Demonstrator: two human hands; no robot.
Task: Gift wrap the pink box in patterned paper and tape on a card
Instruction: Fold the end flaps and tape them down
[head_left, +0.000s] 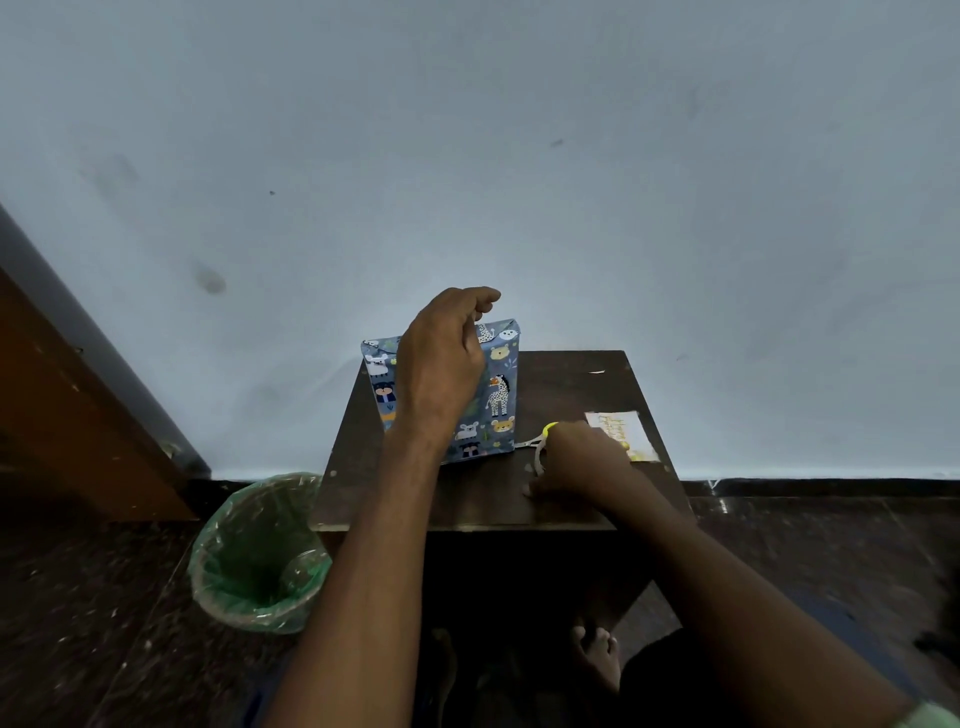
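Box (496, 395), already covered in blue animal-print paper, stands upright on its edge at the far left of the small dark table (467, 499), tilted slightly back toward the wall (519, 156). Near to far: a bare foot (597, 654) under the table, green-lined bin (257, 556) on the floor left of the table. Right hand (579, 460) lies low on the tabletop, fingers curled over scissors (540, 441) with a yellow-green handle; exact grip hard to tell. Card (631, 434) lies flat just beyond that hand, near the right edge. Left hand (441, 358) covers the box's upper front, fingers bent, pinching at its top edge.
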